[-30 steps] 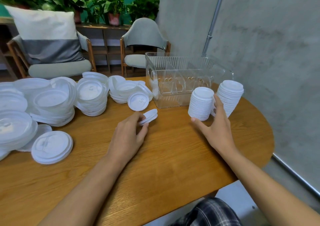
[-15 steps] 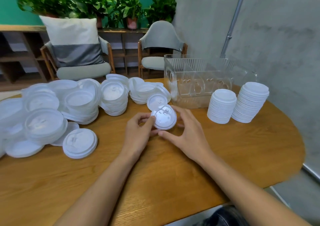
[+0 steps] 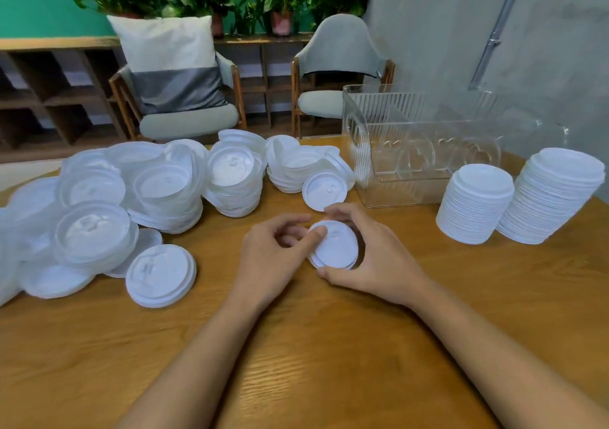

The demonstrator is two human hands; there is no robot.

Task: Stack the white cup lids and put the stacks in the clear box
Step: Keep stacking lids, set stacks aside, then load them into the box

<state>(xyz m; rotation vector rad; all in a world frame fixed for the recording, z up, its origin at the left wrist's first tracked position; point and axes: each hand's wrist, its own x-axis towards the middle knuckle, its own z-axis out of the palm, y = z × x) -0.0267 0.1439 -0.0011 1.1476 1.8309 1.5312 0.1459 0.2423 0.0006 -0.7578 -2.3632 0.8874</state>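
Risk: the short lid stack (image 3: 334,245) between both hands looks only a few lids deep, and we cannot tell whether its rims are fully seated. If the thumb presses off-centre, we judge the top lid could tilt and wedge crooked rather than nest.

Risk: 1 single lid (image 3: 324,189) lies at 12 o'clock from the stack, just beside the right fingertips, so a careless sweep would drag it.

Risk: the 2 finished stacks (image 3: 474,208) stand tall and side by side at 2 o'clock. A forearm brushing them on the way to the clear box (image 3: 362,152) at 1 o'clock could topple them. We see no lids in the box yet.

The loose lid pile (image 3: 164,191) spreads from 9 to 11 o'clock – most of the task is still ahead.

Grip, left hand (image 3: 270,257): at 9 o'clock of the stack, thumb laid on the top lid near its rim, fingers curled behind – it pinches that edge.

Grip, right hand (image 3: 372,260): at 3 o'clock, cupped round the rim, thumb at the 6 o'clock edge, fingers curved over the 12 o'clock edge, spread as wide as the lid.

We cannot tell whether the stack rests on the table (image 3: 296,346) or hangs just above it
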